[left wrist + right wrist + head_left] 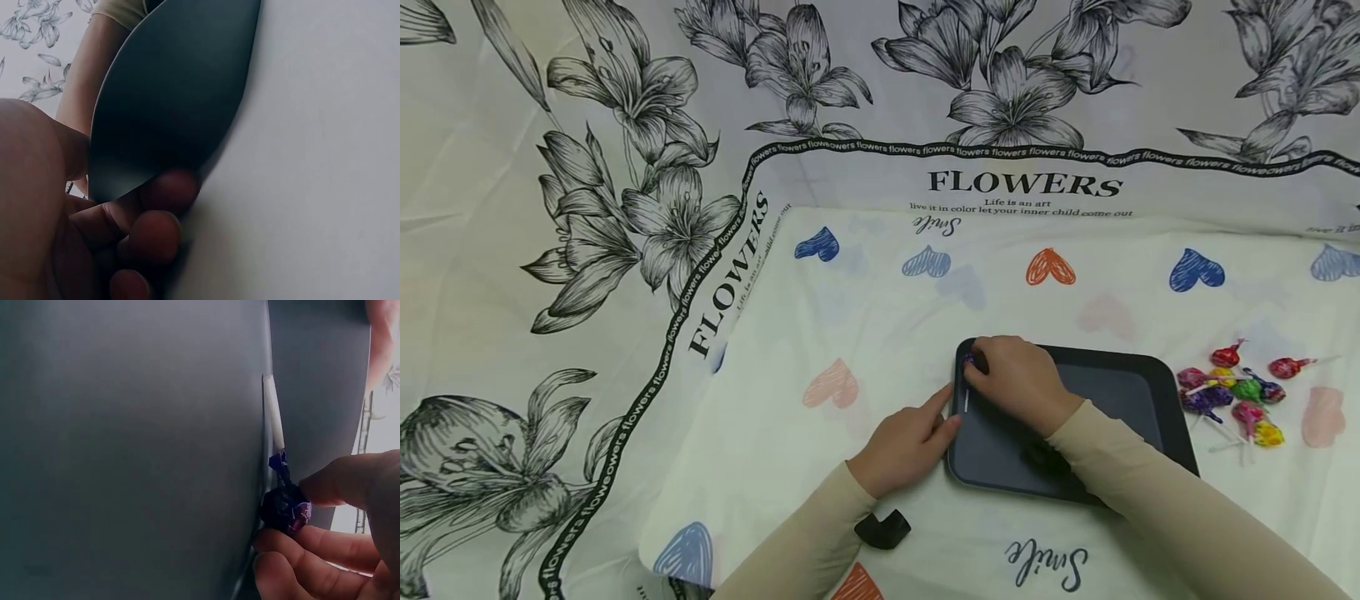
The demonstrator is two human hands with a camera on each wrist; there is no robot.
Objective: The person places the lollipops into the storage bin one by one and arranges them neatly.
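Note:
A lollipop in a purple wrapper [285, 509] lies along the inner left wall of the dark grey baking tray [1112, 400], near its far left corner. The right hand [1022, 379] pinches the wrapped candy between thumb and fingers. Its white stick [274, 412] points toward the person along the tray's wall. At the tray's left side, the left hand [904, 446] holds the edge, thumb at the rim and fingers curled against the outer wall, as the left wrist view shows.
Right of the tray, several wrapped lollipops [1247, 390] in red, pink, yellow, green and purple lie in a loose pile. A white cloth with printed hearts [865, 308] covers a flower-patterned tablecloth [700, 100]. The right forearm [1180, 492] crosses over the tray.

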